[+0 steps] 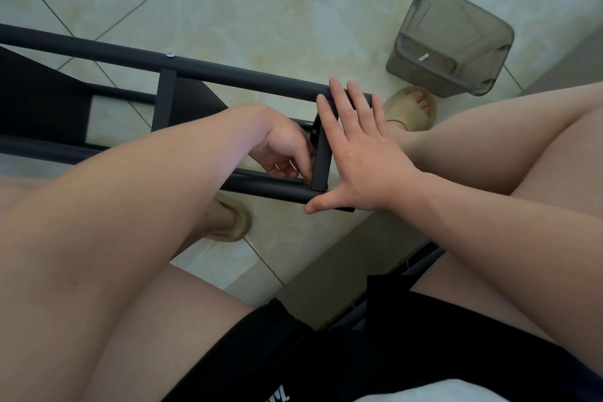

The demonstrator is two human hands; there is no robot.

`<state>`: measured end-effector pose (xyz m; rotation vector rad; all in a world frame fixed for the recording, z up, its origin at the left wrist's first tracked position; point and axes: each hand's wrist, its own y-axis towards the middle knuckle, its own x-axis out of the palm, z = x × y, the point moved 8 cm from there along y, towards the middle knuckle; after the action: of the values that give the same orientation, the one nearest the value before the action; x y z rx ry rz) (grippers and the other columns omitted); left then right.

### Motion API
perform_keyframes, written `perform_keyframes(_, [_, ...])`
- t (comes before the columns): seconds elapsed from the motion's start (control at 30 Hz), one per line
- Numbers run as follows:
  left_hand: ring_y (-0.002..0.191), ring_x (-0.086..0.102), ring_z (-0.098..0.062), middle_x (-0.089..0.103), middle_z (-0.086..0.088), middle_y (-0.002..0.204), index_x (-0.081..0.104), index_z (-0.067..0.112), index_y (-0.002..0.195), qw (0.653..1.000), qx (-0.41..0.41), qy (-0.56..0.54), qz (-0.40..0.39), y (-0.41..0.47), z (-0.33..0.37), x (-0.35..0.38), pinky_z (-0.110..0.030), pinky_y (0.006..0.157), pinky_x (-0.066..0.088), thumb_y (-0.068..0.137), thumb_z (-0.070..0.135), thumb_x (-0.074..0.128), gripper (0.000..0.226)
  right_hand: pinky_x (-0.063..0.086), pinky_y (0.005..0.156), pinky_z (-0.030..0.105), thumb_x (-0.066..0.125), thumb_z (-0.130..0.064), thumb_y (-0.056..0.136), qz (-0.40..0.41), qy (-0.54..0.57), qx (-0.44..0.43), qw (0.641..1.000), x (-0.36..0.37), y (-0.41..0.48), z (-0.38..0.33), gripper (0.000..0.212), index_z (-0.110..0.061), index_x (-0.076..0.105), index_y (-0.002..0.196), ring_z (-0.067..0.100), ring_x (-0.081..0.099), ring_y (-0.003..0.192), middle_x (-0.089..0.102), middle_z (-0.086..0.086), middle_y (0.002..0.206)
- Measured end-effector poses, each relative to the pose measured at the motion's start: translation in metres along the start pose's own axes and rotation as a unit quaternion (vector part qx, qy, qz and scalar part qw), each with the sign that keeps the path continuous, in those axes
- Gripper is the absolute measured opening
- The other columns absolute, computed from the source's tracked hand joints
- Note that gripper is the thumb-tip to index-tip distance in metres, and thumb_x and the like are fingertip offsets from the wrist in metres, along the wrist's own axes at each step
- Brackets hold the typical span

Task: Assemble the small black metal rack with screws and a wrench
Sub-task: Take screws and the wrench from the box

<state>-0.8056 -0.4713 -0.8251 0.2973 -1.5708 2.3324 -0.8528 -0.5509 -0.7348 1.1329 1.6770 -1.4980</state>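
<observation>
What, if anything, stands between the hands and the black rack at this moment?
Nothing visible does. The right hand lies flat, fingers straight, against the end of the rack, and the left hand curls its fingers at the inner side of the short crossbar; whether they hold anything is hidden. The grey bin stands apart on the floor.

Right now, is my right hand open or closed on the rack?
Open. The right hand lies flat, fingers straight and spread, against the end of the black rack, not curled round it.
</observation>
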Motion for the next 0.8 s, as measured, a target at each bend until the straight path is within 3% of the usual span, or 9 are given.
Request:
perform_keyframes(0.1, [0.064,0.054,-0.006,0.067,0.008,0.079,0.072,0.018,0.097,1.0,-0.01,-0.002,0.004,-0.0012,-0.0033,-0.0019,-0.02,0.064,0.042,0.089,0.012,0.068,0.011,-0.007,0.124,0.058,0.055,-0.099,0.053,0.001,-0.003,0.0,1.0,-0.0003,-0.0001,0.0,0.156,-0.005,-0.009,0.16,0.04,-0.02,0.153,-0.023,0.019,0.166])
perform_keyframes(0.27, [0.06,0.044,-0.006,0.06,0.008,0.064,0.066,0.019,0.082,1.0,-0.012,0.02,-0.001,0.0004,-0.0011,0.0039,-0.02,0.058,0.033,0.089,0.01,0.067,0.011,-0.008,0.124,0.057,0.054,-0.099,0.053,0.001,-0.003,-0.002,1.0,0.0008,0.0001,-0.0003,0.155,-0.006,-0.009,0.16,0.04,-0.02,0.153,-0.023,0.019,0.166])
perform_keyframes(0.47, [0.061,0.049,-0.008,0.061,0.006,0.065,0.068,0.018,0.081,1.0,-0.004,0.019,0.003,-0.0012,0.0018,0.0034,-0.022,0.06,0.036,0.089,0.003,0.065,0.017,-0.009,0.124,0.057,0.052,-0.099,0.053,0.003,-0.001,-0.001,1.0,0.0005,0.0004,0.0002,0.155,-0.006,-0.009,0.16,0.039,-0.02,0.153,-0.023,0.019,0.166])
perform_keyframes(0.63, [0.087,0.066,-0.014,0.072,0.001,0.09,0.074,0.018,0.093,0.999,-0.017,-0.007,0.037,-0.0022,-0.0031,-0.0057,-0.029,0.074,0.05,0.087,0.004,0.068,0.016,-0.009,0.124,0.057,0.053,-0.099,0.054,0.003,-0.001,-0.003,1.0,0.0005,0.0002,0.0002,0.155,-0.006,-0.009,0.16,0.04,-0.021,0.153,-0.023,0.019,0.166])
perform_keyframes(0.8, [0.064,0.051,-0.008,0.065,0.007,0.07,0.07,0.019,0.084,1.0,-0.027,0.008,0.009,-0.0019,-0.0015,0.0035,-0.021,0.061,0.039,0.089,0.013,0.067,0.009,-0.009,0.124,0.057,0.052,-0.099,0.053,-0.001,-0.003,-0.001,1.0,-0.0003,0.0001,-0.0001,0.155,-0.006,-0.01,0.16,0.04,-0.021,0.153,-0.023,0.019,0.165])
